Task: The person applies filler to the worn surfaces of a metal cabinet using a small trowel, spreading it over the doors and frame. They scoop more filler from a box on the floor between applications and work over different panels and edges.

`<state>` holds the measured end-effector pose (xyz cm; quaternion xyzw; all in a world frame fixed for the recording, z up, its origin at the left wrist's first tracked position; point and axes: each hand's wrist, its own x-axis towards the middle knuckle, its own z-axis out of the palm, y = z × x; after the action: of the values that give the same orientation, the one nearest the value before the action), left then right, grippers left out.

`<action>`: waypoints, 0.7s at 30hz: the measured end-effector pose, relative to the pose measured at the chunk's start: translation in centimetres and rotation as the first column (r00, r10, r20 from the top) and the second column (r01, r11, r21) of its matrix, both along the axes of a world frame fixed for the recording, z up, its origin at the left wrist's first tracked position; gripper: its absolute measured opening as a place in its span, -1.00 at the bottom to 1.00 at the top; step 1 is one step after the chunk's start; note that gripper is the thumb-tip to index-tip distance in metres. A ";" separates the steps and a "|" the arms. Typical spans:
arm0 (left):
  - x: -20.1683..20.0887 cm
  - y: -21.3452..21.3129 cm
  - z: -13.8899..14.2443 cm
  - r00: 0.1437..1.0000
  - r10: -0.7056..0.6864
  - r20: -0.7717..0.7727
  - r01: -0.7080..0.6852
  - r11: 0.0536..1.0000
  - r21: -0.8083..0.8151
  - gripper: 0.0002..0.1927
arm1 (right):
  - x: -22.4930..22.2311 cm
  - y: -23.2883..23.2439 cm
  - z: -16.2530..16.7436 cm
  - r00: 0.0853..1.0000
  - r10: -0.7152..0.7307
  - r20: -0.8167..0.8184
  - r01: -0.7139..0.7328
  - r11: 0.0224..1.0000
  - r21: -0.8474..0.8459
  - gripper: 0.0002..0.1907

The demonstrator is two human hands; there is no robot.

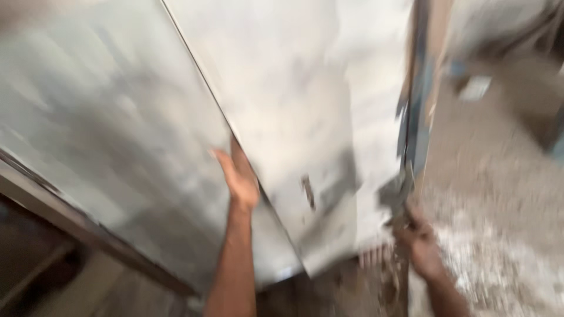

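The picture is blurred by motion. Two large pale grey panels stand before me: one on the left (111, 123) and a whiter one in the middle (294, 100), which meet along a slanted dark seam. My left hand (239, 176) lies flat against the seam, fingers tucked behind the edge of the middle panel. My right hand (420, 243) is low on the right, closed around the foot of a thin upright strip (416, 111) with blue-grey marks, which runs along the right edge of the middle panel.
A dusty floor strewn with white rubble (499, 246) spreads to the right. A small pale block (474, 88) lies farther back. A dark frame edge (64, 217) runs under the left panel, with shadow below it.
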<state>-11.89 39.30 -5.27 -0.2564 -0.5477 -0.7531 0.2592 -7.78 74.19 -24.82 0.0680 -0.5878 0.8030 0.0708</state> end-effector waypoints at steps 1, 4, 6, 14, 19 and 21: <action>0.1 0.3 0.4 0.999 0.016 0.033 -0.017 1.000 0.008 0.19 | -1.0 1.0 5.5 0.965 -0.056 -0.254 0.107 0.976 0.190 -0.25; 0.0 0.4 0.5 0.994 0.068 0.089 -0.069 0.998 0.013 0.24 | -3.5 1.7 21.6 0.633 0.041 -0.773 0.555 0.672 0.490 -0.15; -0.5 0.1 0.1 0.991 0.085 0.107 -0.086 0.996 0.012 0.26 | -4.6 0.2 30.1 0.471 0.099 -0.876 0.754 0.471 0.458 -0.16; -1.6 -0.6 -0.8 0.974 0.122 0.191 -0.130 0.991 0.028 0.27 | -7.9 -2.6 40.7 0.406 0.035 -0.913 0.844 0.367 0.390 -0.20; -1.3 -0.5 -1.0 0.970 0.124 0.208 -0.130 0.991 0.017 0.25 | -11.4 -3.6 41.8 0.371 0.034 -0.928 0.867 0.344 0.360 -0.21; -1.5 -0.6 -1.1 0.977 0.121 0.175 -0.126 0.992 0.014 0.24 | -12.5 -4.0 41.9 0.363 0.027 -0.931 0.875 0.334 0.351 -0.22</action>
<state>-13.35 38.72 -6.39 -0.1518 -0.5736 -0.7619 0.2598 -20.23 70.20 17.11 0.2688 -0.7697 0.2004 0.5433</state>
